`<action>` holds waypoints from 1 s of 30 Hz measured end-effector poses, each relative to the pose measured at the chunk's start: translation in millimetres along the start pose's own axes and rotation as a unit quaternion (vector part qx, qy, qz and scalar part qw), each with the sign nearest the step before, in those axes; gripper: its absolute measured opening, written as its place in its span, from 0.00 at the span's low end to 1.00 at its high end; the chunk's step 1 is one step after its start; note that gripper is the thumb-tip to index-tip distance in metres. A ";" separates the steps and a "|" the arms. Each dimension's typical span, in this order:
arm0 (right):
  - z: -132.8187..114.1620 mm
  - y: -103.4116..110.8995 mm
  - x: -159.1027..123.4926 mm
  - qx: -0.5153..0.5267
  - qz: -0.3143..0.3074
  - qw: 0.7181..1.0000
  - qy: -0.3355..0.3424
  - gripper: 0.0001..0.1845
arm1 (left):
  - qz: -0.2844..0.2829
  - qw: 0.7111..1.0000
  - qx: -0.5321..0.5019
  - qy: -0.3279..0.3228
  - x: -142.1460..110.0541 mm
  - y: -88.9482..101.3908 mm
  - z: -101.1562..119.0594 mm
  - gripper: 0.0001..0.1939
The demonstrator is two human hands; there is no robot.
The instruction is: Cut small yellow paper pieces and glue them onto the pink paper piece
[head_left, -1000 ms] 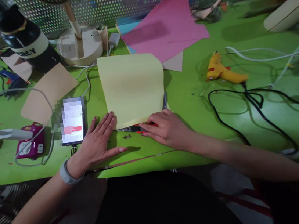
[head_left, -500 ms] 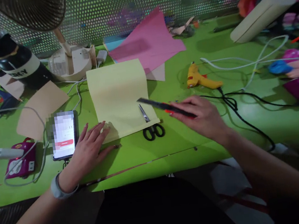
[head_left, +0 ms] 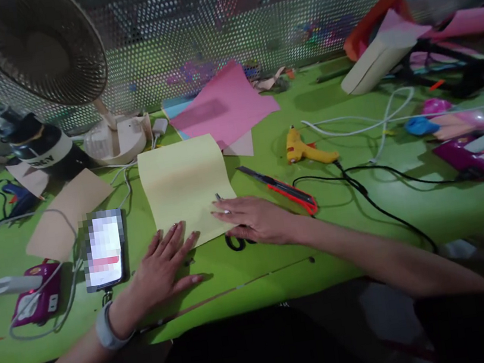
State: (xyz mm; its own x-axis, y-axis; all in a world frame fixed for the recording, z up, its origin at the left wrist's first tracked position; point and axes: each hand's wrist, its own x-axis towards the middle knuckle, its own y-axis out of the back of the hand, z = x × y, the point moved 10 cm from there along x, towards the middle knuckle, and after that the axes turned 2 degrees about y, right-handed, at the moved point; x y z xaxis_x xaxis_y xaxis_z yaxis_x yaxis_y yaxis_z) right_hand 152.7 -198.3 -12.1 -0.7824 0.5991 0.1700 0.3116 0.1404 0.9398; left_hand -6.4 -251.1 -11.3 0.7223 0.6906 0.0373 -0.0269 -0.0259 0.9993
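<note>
left hand lies flat, fingers spread, likely steadying the yellow paper; right hand partly covers scissors; cannot tell if gripping

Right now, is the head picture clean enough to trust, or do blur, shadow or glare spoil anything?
Head view: dim, darkest along the bottom; head view: a faint shadow band crosses the pale yellow paper sheet, a darker patch the bright pink paper sheet; head view: blocky pixels cover part of the lit rectangular phone; head view: detail softens towards the right edge.
</note>
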 end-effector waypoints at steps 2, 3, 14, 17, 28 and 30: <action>0.5 -12.6 -1.6 0.003 -0.036 0.999 0.012 0.33 | 0.006 1.000 -0.008 0.001 -3.1 2.4 -0.5 0.44; 4.8 -15.5 -6.2 -0.003 -0.041 0.999 0.008 0.34 | 0.008 1.000 -0.015 0.002 -4.5 3.4 -0.8 0.44; 75.1 29.8 -69.3 -0.091 0.082 0.984 -0.127 0.25 | 0.009 0.999 -0.042 -0.016 -10.6 4.1 -4.8 0.42; 48.8 37.7 -47.3 -0.019 0.107 0.988 -0.113 0.18 | -0.001 0.999 -0.040 -0.014 -11.7 4.0 -6.8 0.43; 4.7 -5.7 2.3 0.129 -0.040 0.987 -0.090 0.07 | -0.008 0.999 -0.035 0.006 -11.9 6.0 -8.8 0.43; 1.0 2.8 3.2 0.133 -0.018 0.988 -0.082 0.07 | 0.007 0.999 -0.034 0.001 -7.3 9.3 -6.6 0.43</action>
State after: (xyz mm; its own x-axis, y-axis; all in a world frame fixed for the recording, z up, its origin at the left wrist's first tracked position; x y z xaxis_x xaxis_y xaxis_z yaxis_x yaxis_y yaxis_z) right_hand 151.6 -195.2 -9.2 -0.7042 0.7068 0.0678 0.4332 0.3521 0.8297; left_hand -16.5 -251.7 -2.3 0.7203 0.6918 0.0511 -0.0833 0.0132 0.9964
